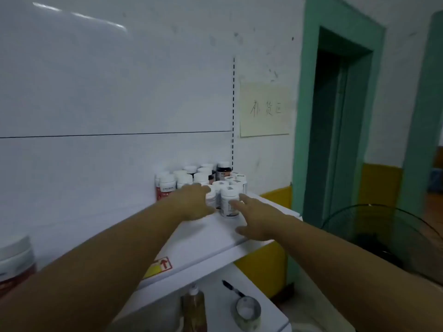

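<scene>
Several white-capped pill bottles (pixel 203 174) stand clustered at the back right of a white shelf (pixel 211 238), against the white wall panel. One dark bottle (pixel 224 170) stands at the rear of the cluster. My left hand (pixel 195 202) reaches in from the left, fingers extended against a small white bottle (pixel 211 196). My right hand (pixel 255 219) lies spread on the shelf, its fingertips touching the front white bottle (pixel 229 202). Neither hand plainly grips a bottle.
A large white-lidded jar (pixel 15 259) sits at the far left of the shelf. On the lower shelf lie a brown pump bottle (pixel 194 305) and a metal measuring cup (pixel 248 310). A paper sign (pixel 265 109) hangs on the wall beside a green doorframe (pixel 304 116). A mesh basket (pixel 388 238) stands at right.
</scene>
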Demonstrator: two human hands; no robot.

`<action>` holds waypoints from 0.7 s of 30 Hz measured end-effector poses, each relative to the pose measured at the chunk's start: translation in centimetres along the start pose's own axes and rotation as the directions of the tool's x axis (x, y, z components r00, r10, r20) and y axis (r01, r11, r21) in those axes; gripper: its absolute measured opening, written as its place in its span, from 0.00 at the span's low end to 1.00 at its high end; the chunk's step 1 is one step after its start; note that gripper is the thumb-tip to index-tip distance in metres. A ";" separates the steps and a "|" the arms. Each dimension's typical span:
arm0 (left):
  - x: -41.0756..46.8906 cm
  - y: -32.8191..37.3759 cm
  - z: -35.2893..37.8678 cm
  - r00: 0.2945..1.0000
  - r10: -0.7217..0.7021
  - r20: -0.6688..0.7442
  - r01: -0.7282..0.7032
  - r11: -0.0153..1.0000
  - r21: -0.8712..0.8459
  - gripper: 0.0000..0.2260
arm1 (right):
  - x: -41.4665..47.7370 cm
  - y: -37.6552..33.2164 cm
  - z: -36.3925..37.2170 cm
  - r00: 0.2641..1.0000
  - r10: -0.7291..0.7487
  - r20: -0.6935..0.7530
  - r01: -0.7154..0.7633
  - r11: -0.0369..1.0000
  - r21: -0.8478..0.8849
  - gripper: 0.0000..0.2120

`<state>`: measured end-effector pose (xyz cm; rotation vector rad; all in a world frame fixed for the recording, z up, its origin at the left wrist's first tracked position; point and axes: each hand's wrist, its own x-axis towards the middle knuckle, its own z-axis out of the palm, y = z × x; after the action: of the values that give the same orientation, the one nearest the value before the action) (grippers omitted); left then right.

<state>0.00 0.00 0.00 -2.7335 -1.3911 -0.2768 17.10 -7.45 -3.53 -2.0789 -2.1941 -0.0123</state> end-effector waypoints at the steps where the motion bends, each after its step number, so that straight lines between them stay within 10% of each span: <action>1: 1.0 0.0 -0.1 1.000 -0.022 -0.019 0.023 0.999 0.036 0.24 | 0.9 0.8 0.1 0.999 -0.033 -0.033 0.033 0.999 -0.001 0.36; 13: 9.3 1.8 1.6 0.934 -0.356 0.007 0.337 0.891 0.303 0.19 | 10.0 5.4 -0.1 0.889 -0.284 -0.360 0.175 0.936 -0.306 0.22; 21: 10.8 2.8 1.7 0.912 -0.406 -0.068 0.405 0.859 0.314 0.16 | 11.2 6.8 0.6 0.824 -0.373 -0.427 0.341 0.927 -0.153 0.20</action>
<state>8.68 7.17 0.38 -2.1636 -1.8232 -0.0562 23.27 4.12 -3.63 -1.4561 -2.2546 -0.5557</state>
